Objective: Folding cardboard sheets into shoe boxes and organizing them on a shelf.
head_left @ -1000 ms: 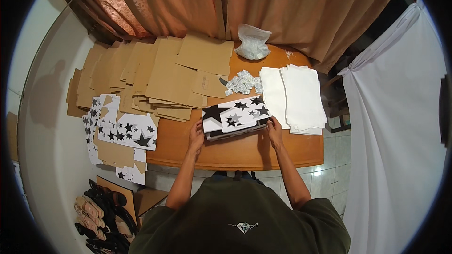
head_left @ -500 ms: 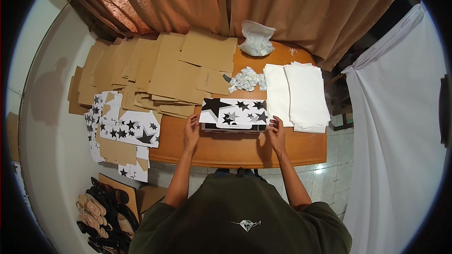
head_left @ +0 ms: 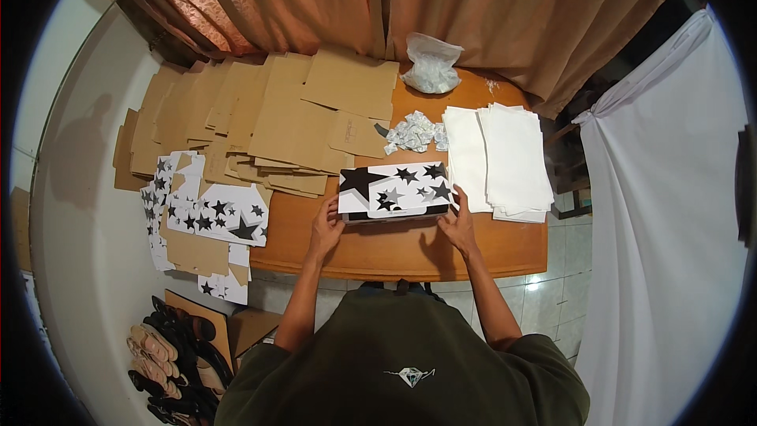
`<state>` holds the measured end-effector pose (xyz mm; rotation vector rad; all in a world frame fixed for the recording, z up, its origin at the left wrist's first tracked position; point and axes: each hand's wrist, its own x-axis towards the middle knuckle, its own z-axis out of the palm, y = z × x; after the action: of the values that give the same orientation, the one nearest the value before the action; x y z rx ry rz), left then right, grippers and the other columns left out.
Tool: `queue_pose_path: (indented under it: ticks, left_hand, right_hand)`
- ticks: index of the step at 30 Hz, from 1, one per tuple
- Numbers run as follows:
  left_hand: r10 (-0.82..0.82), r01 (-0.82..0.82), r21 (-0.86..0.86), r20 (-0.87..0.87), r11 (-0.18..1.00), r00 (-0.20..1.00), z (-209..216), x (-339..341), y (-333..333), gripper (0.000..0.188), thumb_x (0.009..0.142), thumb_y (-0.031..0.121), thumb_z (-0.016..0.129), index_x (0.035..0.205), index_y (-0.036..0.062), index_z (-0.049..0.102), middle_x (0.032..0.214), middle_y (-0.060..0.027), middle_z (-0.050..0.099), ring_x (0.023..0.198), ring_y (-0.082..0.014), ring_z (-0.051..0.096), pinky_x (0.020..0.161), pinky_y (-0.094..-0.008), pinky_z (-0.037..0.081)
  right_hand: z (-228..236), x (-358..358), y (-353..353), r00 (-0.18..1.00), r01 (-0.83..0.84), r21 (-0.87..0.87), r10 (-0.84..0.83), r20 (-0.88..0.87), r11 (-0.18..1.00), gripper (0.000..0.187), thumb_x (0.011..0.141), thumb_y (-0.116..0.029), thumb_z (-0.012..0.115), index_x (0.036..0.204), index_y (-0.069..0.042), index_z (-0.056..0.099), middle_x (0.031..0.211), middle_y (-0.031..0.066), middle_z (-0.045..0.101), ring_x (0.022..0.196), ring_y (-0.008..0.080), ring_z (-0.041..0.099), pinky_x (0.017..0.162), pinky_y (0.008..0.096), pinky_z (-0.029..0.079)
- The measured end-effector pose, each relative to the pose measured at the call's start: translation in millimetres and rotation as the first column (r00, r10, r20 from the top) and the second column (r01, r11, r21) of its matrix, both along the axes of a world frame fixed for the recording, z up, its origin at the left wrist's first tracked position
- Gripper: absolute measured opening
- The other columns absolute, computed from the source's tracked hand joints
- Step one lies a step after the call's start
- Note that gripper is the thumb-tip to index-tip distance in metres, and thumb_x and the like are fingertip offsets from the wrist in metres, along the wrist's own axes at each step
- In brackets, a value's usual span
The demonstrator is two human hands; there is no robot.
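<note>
A white cardboard box (head_left: 394,189) with black and grey stars on its lid stands near the table's front edge, slightly tilted in my view. The lid lies over the top, and its front flap is down at the dark front side. My left hand (head_left: 326,227) grips the box's left front corner, its thumb at the front. At the right front corner my right hand (head_left: 459,225) holds the box with the fingers along the side and the thumb at the front. The inside of the box is hidden.
Brown cardboard sheets (head_left: 292,126) lie in stacks at the left, with star-printed pieces (head_left: 213,213) nearer. Small white packets (head_left: 414,132) are heaped behind the box, before a clear plastic bag (head_left: 431,67). White paper sheets (head_left: 516,158) are piled right. Shoes (head_left: 162,355) stand lower left.
The lid has come down at the front and the box has turned slightly. Both hands have moved inward, thumbs now against the box's front corners.
</note>
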<state>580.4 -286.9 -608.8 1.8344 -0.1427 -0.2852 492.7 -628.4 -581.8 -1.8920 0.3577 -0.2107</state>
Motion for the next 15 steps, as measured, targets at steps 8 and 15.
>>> queue_pose_path:
  ticks: [8, 15]
  left_hand:
    - [-0.015, -0.009, 0.078, 0.304, 0.997, 0.953, 35.3, -7.2, -14.0, 0.05, 0.091, 0.021, 0.075, 0.135, 0.004, 0.059, 0.129, -0.0186, 0.065, 0.119, -0.0327, 0.062, 0.101, -0.0435, 0.049]
    - [0.091, -0.111, 0.083, 0.217, 0.99, 0.972, 2.8, -3.6, -17.9, 0.03, 0.096, 0.021, 0.07, 0.118, 0.0017, 0.069, 0.113, -0.0178, 0.072, 0.105, -0.0347, 0.067, 0.092, -0.0406, 0.051]
  right_hand:
    - [-3.1, 6.8, -7.8, 0.986, -0.079, -0.342, 0.124, 0.111, 0.936, 0.073, 0.082, -0.025, 0.084, 0.144, -0.006, 0.05, 0.13, 0.0185, 0.059, 0.123, 0.0357, 0.055, 0.105, 0.0424, 0.044]
    - [11.4, 5.9, 11.3, 0.994, -0.053, -0.432, 0.088, 0.061, 0.9, 0.061, 0.084, -0.033, 0.083, 0.132, -0.005, 0.059, 0.124, 0.0215, 0.056, 0.114, 0.0376, 0.056, 0.099, 0.0435, 0.048]
